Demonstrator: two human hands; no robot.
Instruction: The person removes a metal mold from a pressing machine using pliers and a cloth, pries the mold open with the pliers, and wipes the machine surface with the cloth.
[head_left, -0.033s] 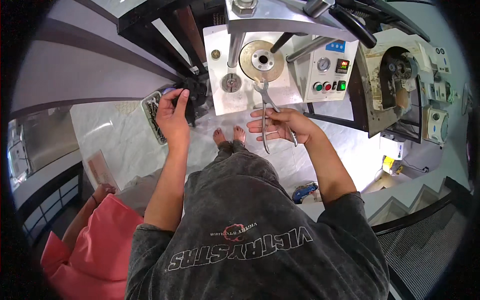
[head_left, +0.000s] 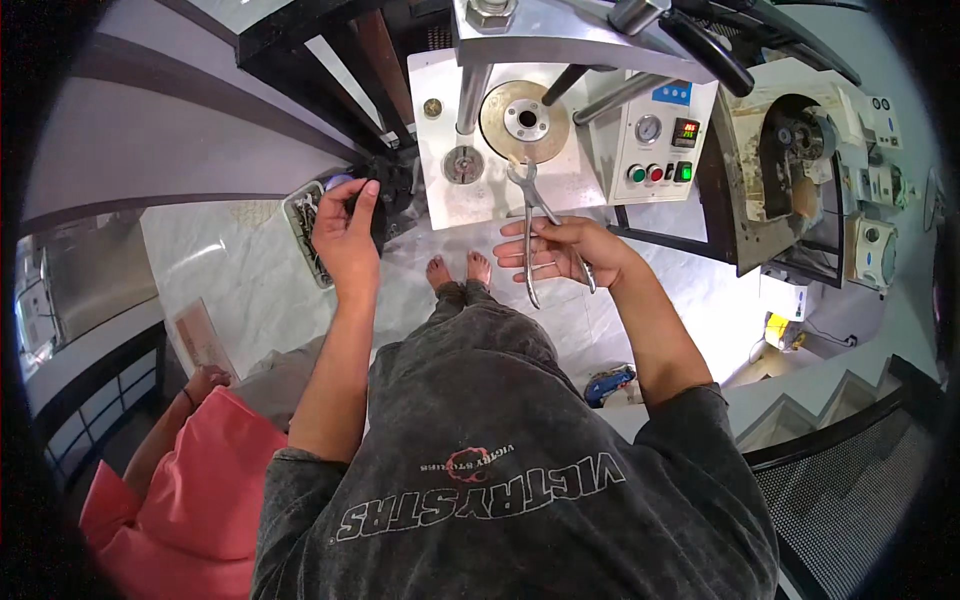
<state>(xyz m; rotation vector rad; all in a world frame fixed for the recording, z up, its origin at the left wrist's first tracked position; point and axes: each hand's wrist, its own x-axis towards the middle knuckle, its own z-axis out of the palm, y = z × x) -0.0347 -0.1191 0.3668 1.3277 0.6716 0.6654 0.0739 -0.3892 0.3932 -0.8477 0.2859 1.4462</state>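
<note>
My right hand [head_left: 565, 250] holds long metal pliers [head_left: 530, 200] by a handle, its fingers partly spread beneath them. The pliers' jaws, with a small pale piece [head_left: 514, 162] at their tip, are over the press plate [head_left: 440, 200], just below the round brass disc [head_left: 500, 140]. My left hand [head_left: 345, 230] is raised left of the plate, thumb and fingers closed together in front of a dark object [head_left: 388, 190]; what they hold, if anything, is too small to make out. A metal insert [head_left: 462, 165] sits in the plate's left part.
A control panel [head_left: 650, 145] with buttons and a gauge is right of the plate, more machines [head_left: 790, 150] beyond. A tray of metal parts [head_left: 305, 225] stands at left. A co-worker in pink [head_left: 200, 480] is at lower left. A stair railing [head_left: 820, 500] is at lower right.
</note>
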